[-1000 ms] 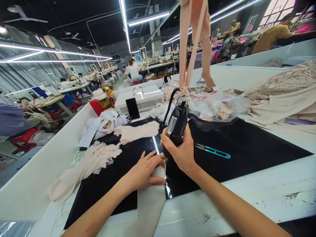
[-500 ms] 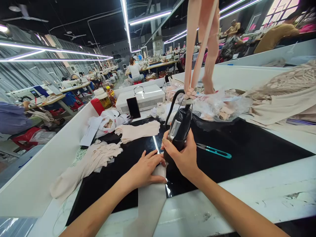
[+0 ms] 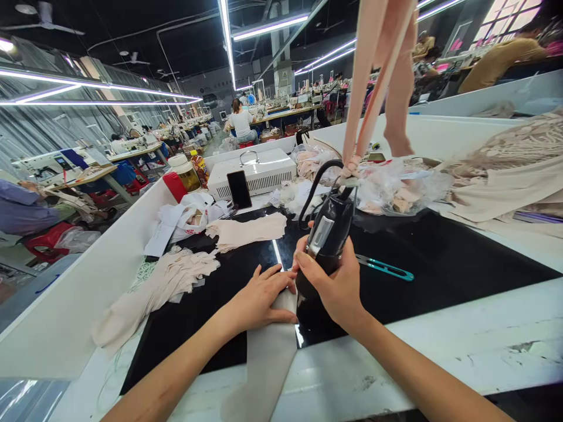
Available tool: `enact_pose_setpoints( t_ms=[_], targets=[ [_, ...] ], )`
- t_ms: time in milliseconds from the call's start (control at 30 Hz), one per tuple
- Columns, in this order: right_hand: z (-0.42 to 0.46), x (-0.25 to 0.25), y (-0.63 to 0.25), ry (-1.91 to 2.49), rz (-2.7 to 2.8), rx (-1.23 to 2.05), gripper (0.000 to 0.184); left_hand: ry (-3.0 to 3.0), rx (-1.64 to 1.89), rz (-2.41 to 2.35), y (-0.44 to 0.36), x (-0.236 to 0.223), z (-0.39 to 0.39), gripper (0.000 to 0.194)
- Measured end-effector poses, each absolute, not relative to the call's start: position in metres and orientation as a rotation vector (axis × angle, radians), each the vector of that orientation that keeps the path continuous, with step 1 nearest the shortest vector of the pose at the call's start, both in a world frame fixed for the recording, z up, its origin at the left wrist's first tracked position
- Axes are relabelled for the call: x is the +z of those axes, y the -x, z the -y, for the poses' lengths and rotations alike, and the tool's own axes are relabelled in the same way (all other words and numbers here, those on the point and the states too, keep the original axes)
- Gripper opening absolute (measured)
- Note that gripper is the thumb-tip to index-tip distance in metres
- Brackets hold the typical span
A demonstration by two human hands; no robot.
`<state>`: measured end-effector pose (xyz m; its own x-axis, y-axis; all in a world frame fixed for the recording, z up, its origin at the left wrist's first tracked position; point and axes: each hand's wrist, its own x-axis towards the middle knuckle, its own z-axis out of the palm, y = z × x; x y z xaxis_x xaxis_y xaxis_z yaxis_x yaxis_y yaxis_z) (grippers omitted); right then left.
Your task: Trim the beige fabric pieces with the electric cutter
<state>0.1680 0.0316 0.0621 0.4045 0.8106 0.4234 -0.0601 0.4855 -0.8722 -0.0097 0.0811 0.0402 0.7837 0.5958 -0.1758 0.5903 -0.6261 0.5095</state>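
My left hand [image 3: 266, 293] lies flat with its fingers spread, pressing a light beige fabric strip [image 3: 270, 351] against the glossy black work surface [image 3: 422, 264]. The strip runs toward me over the white table edge. My right hand [image 3: 336, 281] is wrapped around a black corded handheld tool [image 3: 331, 220] with a silver plate on its side. It stands nearly upright beside the strip's right edge, close to my left fingertips; its lower tip is hidden. Tied pink fabric bands [image 3: 367, 105] and a black cable join its top. Right of my right hand lie teal thread snips [image 3: 387, 268].
Beige fabric pieces [image 3: 250, 230] lie on the black surface, with a heap of more [image 3: 162, 287] at left. Behind stand a phone [image 3: 238, 189], a white vented box [image 3: 257, 170] and plastic bags [image 3: 400, 187]. A fabric pile [image 3: 505, 170] is at right. People sit at sewing machines beyond.
My right hand and the tool have shifted slightly right, and the pink bands swing right with them. My left hand stays on the fabric strip.
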Motion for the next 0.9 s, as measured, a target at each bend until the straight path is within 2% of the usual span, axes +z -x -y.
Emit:
enact_pose_setpoints(
  t_ms=[233, 567, 900],
  targets=[
    [-0.031, 0.0624, -0.1652, 0.861, 1.001, 0.668, 0.032, -2.435, 0.046, -0.868, 0.0112, 0.0365, -0.0814, 0.077],
    [-0.0301, 0.0626, -0.1653, 0.855, 1.016, 0.66, 0.032, -2.429, 0.027, -0.89, 0.0078, 0.0415, -0.0784, 0.06],
    [-0.0303, 0.0638, -0.1628, 0.835, 1.021, 0.666, 0.029, -2.426, 0.03, -0.89, 0.0075, 0.0379, -0.0799, 0.076]
  ],
)
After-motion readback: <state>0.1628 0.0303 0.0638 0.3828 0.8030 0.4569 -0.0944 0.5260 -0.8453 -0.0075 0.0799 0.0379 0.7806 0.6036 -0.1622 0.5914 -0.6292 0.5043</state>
